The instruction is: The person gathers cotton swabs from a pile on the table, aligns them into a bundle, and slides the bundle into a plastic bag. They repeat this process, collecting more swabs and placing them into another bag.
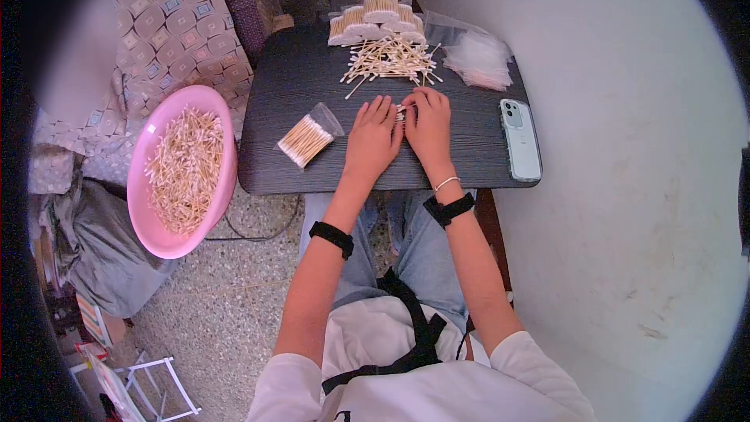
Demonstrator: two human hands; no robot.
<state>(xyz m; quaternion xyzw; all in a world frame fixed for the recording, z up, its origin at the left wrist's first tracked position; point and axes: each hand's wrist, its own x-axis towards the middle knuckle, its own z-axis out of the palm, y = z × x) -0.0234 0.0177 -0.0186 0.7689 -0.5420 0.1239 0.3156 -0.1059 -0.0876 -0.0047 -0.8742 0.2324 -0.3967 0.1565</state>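
A small bunch of cotton swabs (401, 114) lies on the dark table between my two hands, partly hidden by the fingers. My left hand (375, 137) rests palm down with its fingers stretched forward and slightly apart, its inner side against the bunch. Fingers bent, my right hand (428, 125) closes on the bunch from the other side. Just beyond the fingertips is a loose pile of cotton swabs (391, 59). A clear bag filled with cotton swabs (306, 141) lies left of my left hand, its flap open.
Filled packs of swabs (380, 9) are stacked at the back of the table (281, 78). Empty clear bags (478, 61) and a phone (521, 141) lie on the right. A pink basin (139, 180) of swabs stands to the left. A pale wall (625, 148) borders the right side.
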